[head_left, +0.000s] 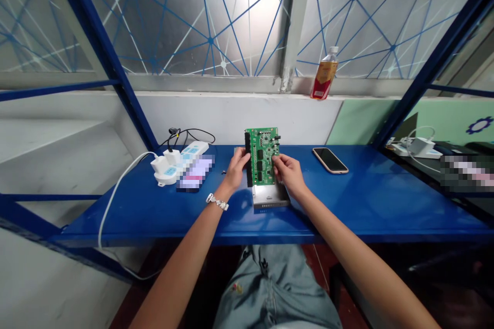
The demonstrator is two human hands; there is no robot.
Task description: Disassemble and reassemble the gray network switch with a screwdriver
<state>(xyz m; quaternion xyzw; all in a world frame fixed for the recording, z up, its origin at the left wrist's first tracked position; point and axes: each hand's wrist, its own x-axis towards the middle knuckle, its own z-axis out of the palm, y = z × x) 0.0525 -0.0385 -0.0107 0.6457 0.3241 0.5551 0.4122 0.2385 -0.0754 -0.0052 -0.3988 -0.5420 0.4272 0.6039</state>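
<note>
A green circuit board (264, 150) with a black connector strip along its left edge is held up between my two hands. My left hand (236, 167) grips its left edge, thumb near the black strip. On the right edge, my right hand (288, 170) pinches the board between thumb and fingers, close to some small black parts. Below and partly behind the board lies a silver metal case (266, 197) on the blue table; the board and my hands cover its far part.
A power strip (181, 162) with plugs and cables stands at the left, beside a blurred-out phone (196, 174). Small dark bits (224, 171) lie left of my hand. Another phone (330, 160) rests at right. A drink bottle (324, 73) stands on the sill.
</note>
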